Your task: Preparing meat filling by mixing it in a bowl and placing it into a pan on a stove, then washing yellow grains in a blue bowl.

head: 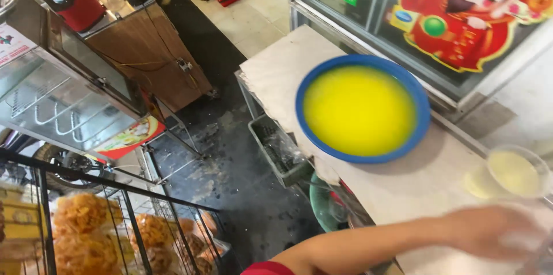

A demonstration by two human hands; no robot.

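My right hand is blurred at the lower right, reaching across the pale stone counter on a bare forearm with a red sleeve. Its fingers appear wrapped around a clear cup at the frame's corner. Just beyond it stands a second clear cup holding pale yellow liquid. A wide blue-rimmed bowl full of bright yellow liquid sits in the middle of the counter, apart from the hand. My left hand is out of sight.
A grey crate and a green basin sit below the counter's edge. At the left are a glass display cabinet and a wire rack of fried snacks. A window with a red poster backs the counter.
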